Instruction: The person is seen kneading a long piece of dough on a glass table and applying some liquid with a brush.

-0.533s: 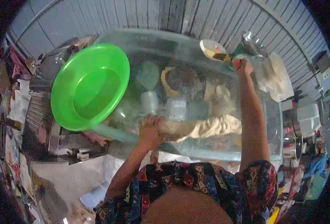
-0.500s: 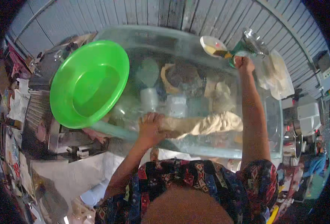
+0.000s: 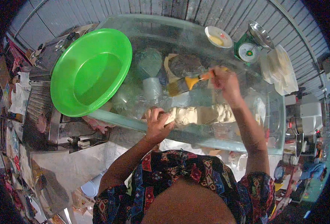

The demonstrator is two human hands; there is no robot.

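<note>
A long roll of pale dough (image 3: 196,115) lies across the glass tabletop in front of me. My left hand (image 3: 158,121) grips its left end, the fingers bent around it near the table's front edge. Raised over the table, my right hand (image 3: 224,81) is closed around the orange handle of a pastry brush (image 3: 179,87). The brush's wide bristles point left, above and behind the dough, apart from it. A white bowl (image 3: 219,36) holding something yellow sits at the far right of the table.
A large green basin (image 3: 91,74) stands on the table's left. At the back right are a green dial scale (image 3: 247,51) with a metal pan and a stack of pale translucent sheets or bags (image 3: 279,71). Packages and tubs show through the glass. A white machine (image 3: 309,114) stands beyond the right edge.
My right hand has come from beside the bowl toward the middle, carrying the brush over the table. My left hand has gone from resting over the dough to gripping its left end.
</note>
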